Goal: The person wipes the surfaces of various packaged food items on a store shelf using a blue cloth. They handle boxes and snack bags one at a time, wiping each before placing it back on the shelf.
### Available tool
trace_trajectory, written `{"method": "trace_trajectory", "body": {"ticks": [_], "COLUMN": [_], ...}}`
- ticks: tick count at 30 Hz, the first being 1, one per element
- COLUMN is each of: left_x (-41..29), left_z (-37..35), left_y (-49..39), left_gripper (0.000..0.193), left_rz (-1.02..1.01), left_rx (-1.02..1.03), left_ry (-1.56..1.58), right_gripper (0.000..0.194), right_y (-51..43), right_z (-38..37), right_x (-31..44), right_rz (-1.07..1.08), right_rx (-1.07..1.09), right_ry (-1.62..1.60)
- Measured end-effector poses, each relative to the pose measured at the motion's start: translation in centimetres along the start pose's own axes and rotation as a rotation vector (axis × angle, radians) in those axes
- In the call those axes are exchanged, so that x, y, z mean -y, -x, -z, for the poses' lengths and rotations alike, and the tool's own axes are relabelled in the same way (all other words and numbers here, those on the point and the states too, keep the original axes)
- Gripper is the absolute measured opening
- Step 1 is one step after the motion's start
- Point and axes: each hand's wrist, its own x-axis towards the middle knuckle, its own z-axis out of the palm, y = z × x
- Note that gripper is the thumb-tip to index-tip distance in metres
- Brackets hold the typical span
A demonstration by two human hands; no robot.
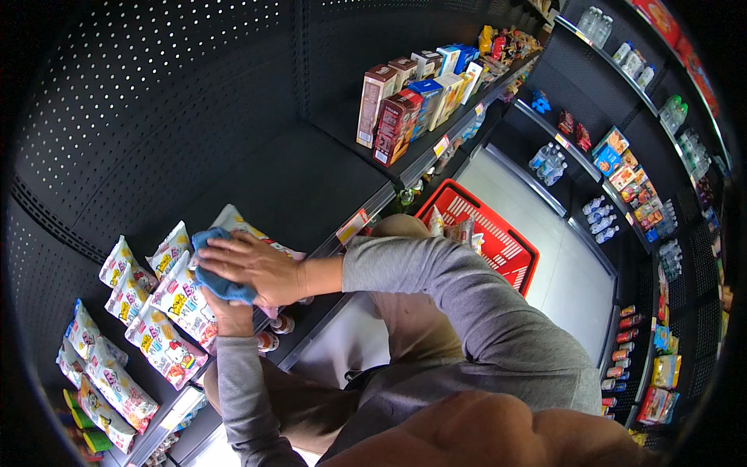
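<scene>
My right hand (257,269) lies with fingers spread over a folded blue cloth (211,236), pressing it against a white and pink snack bag (238,220). My left hand (229,312) meets the lower side of the cloth. Its fingers are mostly hidden by the cloth and my right hand, so its hold cannot be made out. More puffed snack bags with cartoon prints (187,306) stand in rows left of my hands on a black shelf (274,169). Part of the bag under the cloth is covered.
Boxed snacks (400,125) stand farther along the same shelf. A red plastic shopping basket (522,254) with bagged goods sits on the pale floor (575,292) beside my knee. Jars (282,324) show below the shelf edge. Across the aisle, shelving (589,166) holds bottles, cans and packets.
</scene>
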Motion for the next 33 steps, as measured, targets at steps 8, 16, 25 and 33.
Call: {"method": "trace_trajectory", "body": {"ticks": [8,16,25,33], "left_x": [-0.1,-3.1,-3.7,-3.1], "left_z": [-4.9,-7.0,-1.6,-5.2], "left_y": [-0.3,-0.2,-0.5,-1.0], "left_gripper": [0.047,0.06,0.067,0.061], "left_rz": [-0.02,-0.177,0.006,-0.133], "left_rx": [-0.18,-0.277,0.005,-0.16], "left_ry": [-0.238,-0.233,-0.18,-0.261], "right_gripper": [0.065,0.07,0.087,0.073], "right_y": [-0.8,0.5,1.5,0.7], "right_z": [0.5,0.9,0.6,2.0], "right_x": [-3.1,-2.4,1.2,-2.8], "right_rz": [-0.182,-0.224,0.062,-0.278], "right_rx": [-0.059,-0.082,0.148,-0.089], "right_ry": [0.115,0.009,-0.008,-0.041]}}
